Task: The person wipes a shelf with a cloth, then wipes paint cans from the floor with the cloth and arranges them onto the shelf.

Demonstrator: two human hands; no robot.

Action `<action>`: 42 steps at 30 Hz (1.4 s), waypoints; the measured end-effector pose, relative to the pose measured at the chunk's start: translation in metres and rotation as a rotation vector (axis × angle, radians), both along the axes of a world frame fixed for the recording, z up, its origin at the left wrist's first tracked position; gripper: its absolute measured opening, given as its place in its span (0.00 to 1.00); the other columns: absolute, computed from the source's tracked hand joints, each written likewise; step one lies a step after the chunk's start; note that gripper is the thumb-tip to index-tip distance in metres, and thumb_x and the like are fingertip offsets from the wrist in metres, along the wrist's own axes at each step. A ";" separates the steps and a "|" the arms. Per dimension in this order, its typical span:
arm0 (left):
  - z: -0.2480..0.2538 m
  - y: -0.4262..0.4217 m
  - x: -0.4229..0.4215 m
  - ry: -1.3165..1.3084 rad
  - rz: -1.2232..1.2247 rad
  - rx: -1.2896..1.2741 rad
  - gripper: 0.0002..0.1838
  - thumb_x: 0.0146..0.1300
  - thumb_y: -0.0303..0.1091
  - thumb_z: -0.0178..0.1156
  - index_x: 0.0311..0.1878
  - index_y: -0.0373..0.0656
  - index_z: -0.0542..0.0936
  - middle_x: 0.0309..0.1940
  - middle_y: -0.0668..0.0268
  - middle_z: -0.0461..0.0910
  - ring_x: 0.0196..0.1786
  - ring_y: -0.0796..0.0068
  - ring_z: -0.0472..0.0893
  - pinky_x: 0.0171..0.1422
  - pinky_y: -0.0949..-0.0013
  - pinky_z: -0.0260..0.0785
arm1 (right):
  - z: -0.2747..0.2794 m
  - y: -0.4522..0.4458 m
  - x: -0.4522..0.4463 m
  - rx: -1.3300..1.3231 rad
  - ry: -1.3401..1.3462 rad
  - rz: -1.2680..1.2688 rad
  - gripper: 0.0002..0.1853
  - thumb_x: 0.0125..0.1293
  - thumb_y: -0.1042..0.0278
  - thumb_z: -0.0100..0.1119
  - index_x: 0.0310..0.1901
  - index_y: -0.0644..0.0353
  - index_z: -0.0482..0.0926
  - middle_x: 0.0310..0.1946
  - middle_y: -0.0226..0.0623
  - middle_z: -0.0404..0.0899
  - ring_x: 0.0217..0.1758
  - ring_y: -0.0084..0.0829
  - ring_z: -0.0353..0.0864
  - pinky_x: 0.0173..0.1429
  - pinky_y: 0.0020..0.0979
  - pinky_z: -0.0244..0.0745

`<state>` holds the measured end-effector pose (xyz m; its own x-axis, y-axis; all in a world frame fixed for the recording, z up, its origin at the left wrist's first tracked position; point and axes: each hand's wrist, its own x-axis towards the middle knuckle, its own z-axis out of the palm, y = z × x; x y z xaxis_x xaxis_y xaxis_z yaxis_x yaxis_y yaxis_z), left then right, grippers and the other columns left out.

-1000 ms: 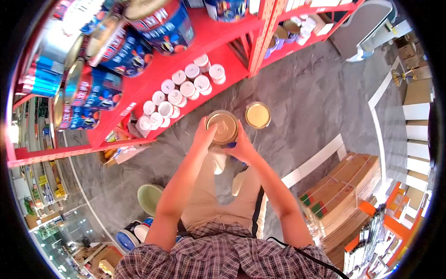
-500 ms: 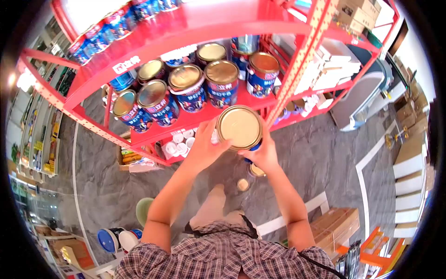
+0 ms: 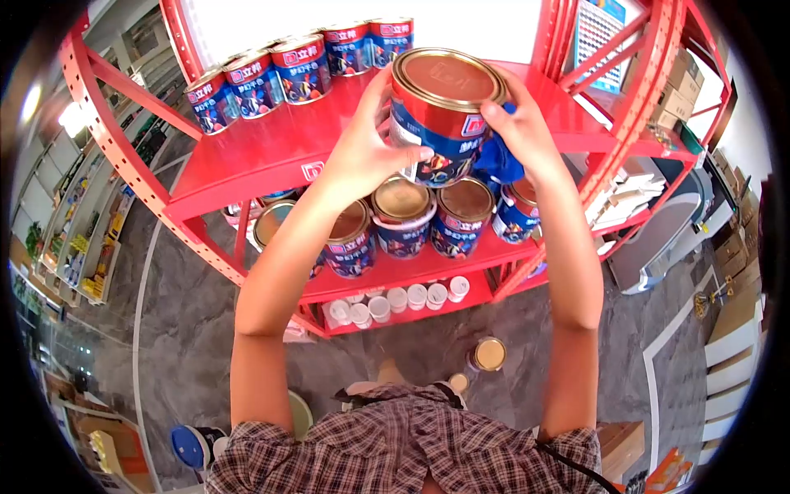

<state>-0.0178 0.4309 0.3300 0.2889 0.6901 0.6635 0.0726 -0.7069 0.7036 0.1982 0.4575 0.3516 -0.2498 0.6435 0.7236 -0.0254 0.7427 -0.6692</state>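
A large paint can [image 3: 436, 144] with a gold lid and a red and blue label is held up between my hands, in front of the upper red shelf. My left hand [image 3: 366, 148] wraps its left side, thumb across the label. My right hand [image 3: 524, 128] grips the right side, thumb near the rim, and a blue cloth [image 3: 500, 158] is bunched under that hand. Several similar cans [image 3: 300, 70] stand in a row at the upper shelf's left. Below the held can, more lidded cans [image 3: 462, 216] line the middle shelf.
White tubs [image 3: 397, 299] sit on the low shelf. On the grey floor stand a can [image 3: 490, 354] and a smaller round container [image 3: 458, 382]. A perforated red upright [image 3: 638, 107] rises at the right, with white boxes [image 3: 629, 193] beyond it.
Both hands have raised the paint can from in front of the middle shelf to the upper shelf's height. My view has tilted up, bringing more of the upper shelf into sight.
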 end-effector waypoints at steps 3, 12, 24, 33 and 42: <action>0.011 0.028 -0.015 -0.093 0.058 -0.007 0.55 0.43 0.24 0.73 0.71 0.43 0.47 0.65 0.53 0.61 0.66 0.59 0.64 0.66 0.59 0.62 | 0.009 0.051 -0.022 -0.167 -0.004 0.043 0.36 0.58 0.49 0.65 0.60 0.67 0.65 0.51 0.46 0.74 0.56 0.32 0.72 0.59 0.32 0.67; -0.006 0.101 -0.050 -0.052 0.435 0.008 0.55 0.44 0.25 0.72 0.71 0.41 0.46 0.62 0.50 0.63 0.62 0.60 0.69 0.62 0.63 0.67 | 0.030 0.147 -0.066 -0.379 -0.278 0.312 0.39 0.59 0.40 0.59 0.63 0.62 0.64 0.57 0.46 0.71 0.61 0.34 0.69 0.63 0.34 0.66; 0.022 0.167 -0.092 0.518 0.957 0.104 0.26 0.56 0.25 0.58 0.59 0.36 0.66 0.45 0.50 0.79 0.46 0.54 0.80 0.50 0.62 0.72 | 0.011 0.208 -0.092 -0.242 -0.286 0.007 0.43 0.48 0.63 0.72 0.63 0.68 0.58 0.53 0.53 0.73 0.58 0.39 0.74 0.61 0.35 0.70; 0.004 0.152 -0.080 0.673 0.692 -0.160 0.25 0.57 0.27 0.56 0.59 0.32 0.65 0.55 0.47 0.72 0.58 0.53 0.73 0.61 0.63 0.66 | -0.022 0.248 -0.122 -0.044 -0.685 -0.149 0.48 0.45 0.54 0.74 0.59 0.76 0.57 0.52 0.58 0.73 0.59 0.44 0.74 0.62 0.36 0.68; 0.006 0.178 -0.086 0.805 0.711 -0.279 0.38 0.57 0.28 0.52 0.70 0.36 0.49 0.69 0.45 0.52 0.70 0.52 0.58 0.72 0.64 0.52 | -0.018 0.291 -0.147 -0.027 -0.682 -0.116 0.51 0.43 0.49 0.74 0.61 0.73 0.58 0.55 0.57 0.71 0.60 0.45 0.72 0.62 0.36 0.67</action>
<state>-0.1042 0.6091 0.3365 0.0446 0.9657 0.2558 0.9062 -0.1469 0.3965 0.0509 0.7484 0.3340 -0.5720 0.7090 0.4124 0.4864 0.6981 -0.5254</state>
